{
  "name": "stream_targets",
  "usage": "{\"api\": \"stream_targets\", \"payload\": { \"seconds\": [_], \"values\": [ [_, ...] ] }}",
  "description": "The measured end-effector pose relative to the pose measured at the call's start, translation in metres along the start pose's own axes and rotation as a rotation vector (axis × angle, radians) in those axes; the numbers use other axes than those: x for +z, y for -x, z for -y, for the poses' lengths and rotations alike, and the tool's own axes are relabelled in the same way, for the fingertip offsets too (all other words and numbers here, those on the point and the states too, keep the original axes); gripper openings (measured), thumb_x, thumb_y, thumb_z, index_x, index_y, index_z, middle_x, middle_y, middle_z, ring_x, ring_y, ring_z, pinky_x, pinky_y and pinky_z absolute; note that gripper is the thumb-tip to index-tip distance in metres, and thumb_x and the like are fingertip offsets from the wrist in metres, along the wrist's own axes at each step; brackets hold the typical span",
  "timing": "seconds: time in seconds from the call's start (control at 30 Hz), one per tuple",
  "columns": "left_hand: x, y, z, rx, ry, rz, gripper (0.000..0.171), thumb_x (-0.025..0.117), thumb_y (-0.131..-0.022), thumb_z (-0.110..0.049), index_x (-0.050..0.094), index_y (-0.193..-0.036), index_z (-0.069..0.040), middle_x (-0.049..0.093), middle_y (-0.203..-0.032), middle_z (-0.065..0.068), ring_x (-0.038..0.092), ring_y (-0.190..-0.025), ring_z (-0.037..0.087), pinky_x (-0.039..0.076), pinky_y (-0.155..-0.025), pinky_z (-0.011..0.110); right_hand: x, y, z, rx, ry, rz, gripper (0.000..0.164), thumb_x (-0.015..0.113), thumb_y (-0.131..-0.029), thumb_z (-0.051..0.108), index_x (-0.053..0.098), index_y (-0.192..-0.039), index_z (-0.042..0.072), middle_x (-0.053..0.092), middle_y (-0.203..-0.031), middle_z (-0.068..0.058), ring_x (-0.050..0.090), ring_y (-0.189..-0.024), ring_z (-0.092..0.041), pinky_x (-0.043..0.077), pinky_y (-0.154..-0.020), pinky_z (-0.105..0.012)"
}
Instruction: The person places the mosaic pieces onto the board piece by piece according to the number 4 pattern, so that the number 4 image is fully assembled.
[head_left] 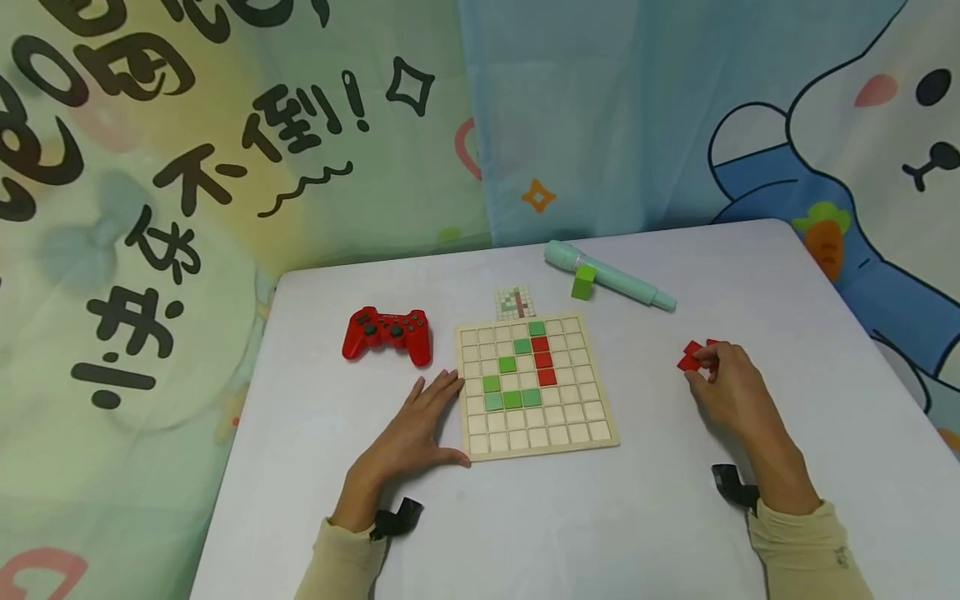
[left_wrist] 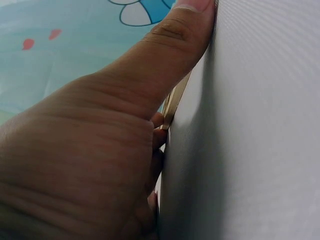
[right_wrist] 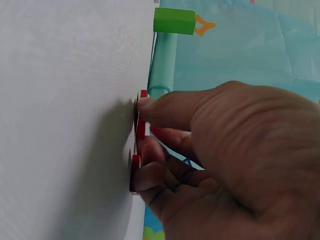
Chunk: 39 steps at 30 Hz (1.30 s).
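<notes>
My left hand [head_left: 416, 433] rests at the left edge of a square wooden grid board [head_left: 573, 436], fingers spread along its side and thumb at the near left corner. On the board, several green tiles [head_left: 507, 364] form an angled line with a short row, beside a column of three red tiles [head_left: 543, 360]. Off to the right, my right hand [head_left: 731, 392] is low over loose red tiles [head_left: 688, 362], thumb and fingertips pinching at one. The right wrist view shows a red tile [right_wrist: 143, 129] at the fingertips and another red tile [right_wrist: 135, 167] just below it, partly covered by fingers.
A small printed pattern card [head_left: 515, 303] lies behind the board. Behind and to the right are a mint-green pen-like tube [head_left: 622, 279] and a green block [head_left: 583, 282]. A red game controller [head_left: 387, 335] sits left of the board. Printed cloth hangs behind the white table [head_left: 600, 525].
</notes>
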<state>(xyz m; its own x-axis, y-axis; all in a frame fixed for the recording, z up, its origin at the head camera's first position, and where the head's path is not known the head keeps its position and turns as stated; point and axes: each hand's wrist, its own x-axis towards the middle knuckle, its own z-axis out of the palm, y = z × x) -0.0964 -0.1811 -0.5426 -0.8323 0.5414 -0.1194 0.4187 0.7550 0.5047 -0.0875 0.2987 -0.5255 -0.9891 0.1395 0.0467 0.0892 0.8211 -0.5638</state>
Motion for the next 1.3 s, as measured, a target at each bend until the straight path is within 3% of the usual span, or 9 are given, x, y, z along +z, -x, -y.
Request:
{"api": "stream_targets", "payload": {
  "seconds": [0.17, 0.37, 0.63, 0.87, 1.0, 1.3],
  "values": [
    [0.0, 0.0, 0.001, -0.002, -0.005, -0.002, 0.126, 0.097, -0.072, -0.051, 0.028, -0.17, -0.016, 0.026, -0.179, 0.003, 0.02, -0.169, 0.021, 0.008, -0.142, 0.046, -0.004, 0.001, 0.016, -0.019, -0.029, 0.021, 0.036, 0.072, -0.098, 0.008, 0.061, -0.127, -0.011, 0.056, -0.106, -0.023, 0.055, -0.09, -0.03, 0.041, -0.064, -0.022],
    [-0.001, 0.001, 0.0, -0.001, -0.001, -0.002, 0.125, 0.097, -0.072, -0.051, 0.028, -0.17, -0.016, 0.026, -0.179, 0.003, 0.019, -0.169, 0.02, 0.008, -0.142, 0.047, -0.008, 0.004, 0.048, -0.154, -0.051, 0.109, 0.037, 0.076, -0.096, 0.008, 0.063, -0.129, -0.002, 0.059, -0.104, -0.015, 0.054, -0.089, -0.024, 0.044, -0.064, -0.019],
    [-0.002, 0.001, 0.0, 0.0, -0.004, -0.009, 0.124, 0.097, -0.072, -0.05, 0.029, -0.17, -0.015, 0.028, -0.178, 0.003, 0.018, -0.169, 0.021, 0.008, -0.142, 0.047, 0.008, -0.006, 0.102, -0.341, -0.011, 0.37, 0.028, 0.077, -0.098, 0.016, 0.066, -0.123, 0.007, 0.061, -0.112, -0.007, 0.056, -0.095, -0.019, 0.052, -0.071, -0.022],
    [0.0, -0.001, 0.0, 0.011, 0.004, -0.013, 0.124, 0.098, -0.071, -0.051, 0.03, -0.169, -0.015, 0.029, -0.178, 0.003, 0.019, -0.169, 0.02, 0.008, -0.142, 0.047, 0.038, -0.013, 0.131, -0.509, 0.014, 0.541, 0.021, 0.076, -0.098, 0.013, 0.068, -0.117, 0.005, 0.064, -0.113, -0.006, 0.058, -0.094, -0.014, 0.057, -0.08, -0.025],
    [0.0, -0.002, -0.001, 0.006, 0.004, 0.0, 0.125, 0.097, -0.072, -0.052, 0.029, -0.17, -0.015, 0.028, -0.179, 0.003, 0.017, -0.169, 0.02, 0.007, -0.142, 0.046, 0.049, -0.014, 0.135, -0.568, 0.024, 0.577, 0.017, 0.074, -0.098, 0.008, 0.068, -0.114, 0.003, 0.064, -0.112, -0.008, 0.055, -0.088, -0.013, 0.054, -0.076, -0.023],
    [-0.002, -0.001, 0.002, 0.004, -0.005, -0.003, 0.126, 0.097, -0.072, -0.052, 0.028, -0.17, -0.015, 0.027, -0.179, 0.003, 0.017, -0.169, 0.019, 0.006, -0.142, 0.044, 0.058, -0.018, 0.137, -0.597, 0.006, 0.57, 0.012, 0.069, -0.098, 0.002, 0.068, -0.11, 0.006, 0.063, -0.108, -0.006, 0.054, -0.087, -0.009, 0.053, -0.075, -0.022]
  ]
}}
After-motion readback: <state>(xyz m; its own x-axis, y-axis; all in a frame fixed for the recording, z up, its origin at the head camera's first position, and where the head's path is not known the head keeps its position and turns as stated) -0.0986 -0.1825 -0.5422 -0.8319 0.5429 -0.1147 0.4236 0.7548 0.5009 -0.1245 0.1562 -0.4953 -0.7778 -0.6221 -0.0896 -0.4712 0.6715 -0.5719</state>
